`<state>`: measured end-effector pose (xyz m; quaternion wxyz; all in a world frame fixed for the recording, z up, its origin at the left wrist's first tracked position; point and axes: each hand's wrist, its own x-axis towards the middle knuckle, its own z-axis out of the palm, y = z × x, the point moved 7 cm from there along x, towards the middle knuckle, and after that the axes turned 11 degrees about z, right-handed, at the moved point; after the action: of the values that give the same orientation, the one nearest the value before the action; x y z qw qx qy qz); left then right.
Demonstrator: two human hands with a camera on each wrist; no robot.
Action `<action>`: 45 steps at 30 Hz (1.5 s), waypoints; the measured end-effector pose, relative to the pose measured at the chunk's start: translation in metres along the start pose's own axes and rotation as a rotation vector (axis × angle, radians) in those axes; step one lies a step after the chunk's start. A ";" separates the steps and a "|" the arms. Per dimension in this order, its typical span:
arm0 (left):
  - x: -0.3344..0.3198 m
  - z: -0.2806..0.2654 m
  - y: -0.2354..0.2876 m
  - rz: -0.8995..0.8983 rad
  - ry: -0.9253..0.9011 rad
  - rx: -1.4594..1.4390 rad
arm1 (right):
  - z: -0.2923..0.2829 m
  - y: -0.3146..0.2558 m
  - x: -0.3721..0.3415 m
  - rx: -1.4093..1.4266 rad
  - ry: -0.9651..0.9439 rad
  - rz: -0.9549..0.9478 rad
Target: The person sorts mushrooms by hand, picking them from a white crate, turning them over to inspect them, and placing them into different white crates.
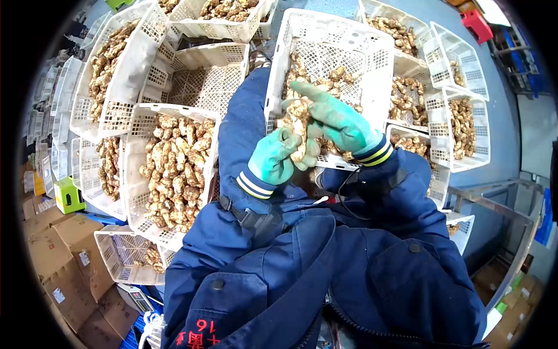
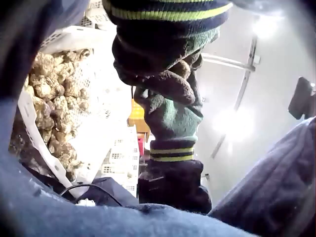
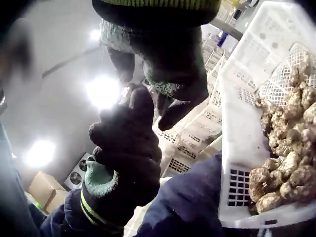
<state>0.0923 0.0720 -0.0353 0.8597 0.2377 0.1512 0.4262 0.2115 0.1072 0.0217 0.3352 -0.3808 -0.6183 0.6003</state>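
A knobbly, pale brown ginger-like root [image 1: 297, 119] is held upright between both gloved hands, over the near edge of a white perforated crate [image 1: 372, 75]. My left hand [image 1: 273, 156], in a green glove, grips its lower part from the left. From the right, my right hand [image 1: 343, 122] reaches round it, index finger stretched out past its top and other digits close about the sides. More roots [image 1: 340, 81] lie inside that crate. In the left wrist view a bit of the root [image 2: 181, 69] shows between the left glove's dark fingers [image 2: 173, 89].
A full crate of roots [image 1: 177, 168] stands left of my legs, with a crate showing bare mesh [image 1: 206, 78] beyond it. Stacked crates [image 1: 465, 125] line the right side, near a metal frame [image 1: 494, 203]. Cardboard boxes [image 1: 75, 256] are at the lower left.
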 end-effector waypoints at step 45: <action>0.102 -0.027 0.157 0.262 0.187 0.355 | -0.075 0.144 -0.057 0.507 0.290 0.715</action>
<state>0.0363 0.2435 0.0204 0.7239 0.3622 0.2706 0.5210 0.3143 0.0926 -0.1155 0.2728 -0.5563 -0.2284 0.7510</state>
